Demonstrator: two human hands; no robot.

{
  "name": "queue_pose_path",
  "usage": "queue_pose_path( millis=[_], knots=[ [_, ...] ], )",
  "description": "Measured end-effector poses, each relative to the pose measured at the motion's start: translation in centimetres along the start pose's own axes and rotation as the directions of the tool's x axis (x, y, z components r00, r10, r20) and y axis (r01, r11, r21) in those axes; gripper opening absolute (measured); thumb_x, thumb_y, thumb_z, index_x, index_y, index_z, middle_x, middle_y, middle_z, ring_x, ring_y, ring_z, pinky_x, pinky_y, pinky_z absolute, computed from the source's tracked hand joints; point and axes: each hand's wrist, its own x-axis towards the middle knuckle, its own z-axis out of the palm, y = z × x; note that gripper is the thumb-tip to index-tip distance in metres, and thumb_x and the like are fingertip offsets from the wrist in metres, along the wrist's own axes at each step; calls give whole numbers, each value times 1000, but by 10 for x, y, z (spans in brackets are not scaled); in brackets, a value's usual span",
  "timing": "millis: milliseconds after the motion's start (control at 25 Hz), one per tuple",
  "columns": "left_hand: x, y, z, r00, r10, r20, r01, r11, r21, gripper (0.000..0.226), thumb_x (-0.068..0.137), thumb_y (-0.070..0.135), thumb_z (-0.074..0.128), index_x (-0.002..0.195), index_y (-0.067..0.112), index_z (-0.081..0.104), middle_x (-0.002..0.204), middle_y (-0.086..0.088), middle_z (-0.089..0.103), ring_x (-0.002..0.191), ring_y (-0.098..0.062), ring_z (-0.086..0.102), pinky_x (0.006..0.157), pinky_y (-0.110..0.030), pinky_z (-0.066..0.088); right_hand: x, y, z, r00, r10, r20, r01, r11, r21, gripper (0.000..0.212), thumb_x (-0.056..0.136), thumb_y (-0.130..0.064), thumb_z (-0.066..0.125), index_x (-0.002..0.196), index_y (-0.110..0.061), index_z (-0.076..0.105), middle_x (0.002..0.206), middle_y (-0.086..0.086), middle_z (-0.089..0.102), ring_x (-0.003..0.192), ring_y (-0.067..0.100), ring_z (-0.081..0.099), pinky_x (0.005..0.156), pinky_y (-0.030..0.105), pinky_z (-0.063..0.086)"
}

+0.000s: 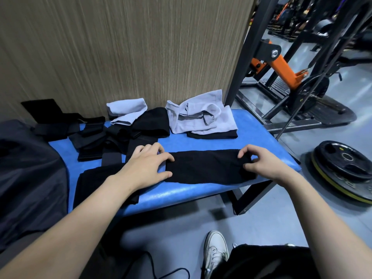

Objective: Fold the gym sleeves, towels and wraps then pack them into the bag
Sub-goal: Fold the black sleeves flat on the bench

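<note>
Status: early in the job, folding stage. A black sleeve [209,167] lay flat across the front of the blue bench [201,191], long side left to right. The left hand [148,165] rested on the sleeve's 9 o'clock end, fingers spread and fairly straight, pressing it down. The right hand [259,164] pinched the 3 o'clock end between thumb and curled fingers, probably about to bring it over for the first fold.

Left to do, by my read:
- another black piece [96,184] at 8 o'clock from the sleeve, under the left forearm (folded or not, couldn't tell)
- tangle of black wraps [94,137] at 10 o'clock, clearly unfolded
- grey towels: one [126,111] at 11 o'clock, a second [201,117] at 1 o'clock, both rumpled; the second sat on a flat black item [211,135] that looked folded

The dark bag [30,178] sat at the bench's 9 o'clock end. Nothing visibly packed; its inside wasn't in view. Weight plates [342,170] on the floor at 3 o'clock, not relevant.
</note>
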Motion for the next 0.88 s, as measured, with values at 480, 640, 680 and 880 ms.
queue_pose_path(
  millis=[480,640,680,880],
  knots=[
    [-2,4,3,1000,19,11,-19,1000,-23,46,92,57,53,135,42,48,117,15,43,111,-7,40,111,-31,14,4,-69,53,947,-317,-50,311,945,-99,27,78,3,62,87,-23,63,84,1,50,62,7,47,59,14,41],
    [-3,0,4,1000,23,15,-23,1000,-17,50,92,58,51,139,44,47,120,16,43,113,-7,40,109,-30,16,13,-97,88,931,-364,-3,359,920,-159,28,76,0,62,93,-22,60,83,-2,53,67,5,47,63,17,35],
    [-3,-1,4,1000,25,19,-25,1000,-12,50,93,57,51,141,43,46,122,16,43,114,-7,39,108,-30,16,15,-102,96,932,-364,0,359,921,-152,27,76,-1,62,95,-20,59,83,-1,54,68,6,48,63,19,36],
    [-2,-6,0,1000,-1,29,3,998,-68,57,91,49,60,143,36,41,124,16,50,118,-9,44,105,-30,22,20,-114,124,956,-289,59,289,957,8,29,79,-1,63,99,-21,56,74,-8,57,61,5,50,63,26,45]
  ],
)
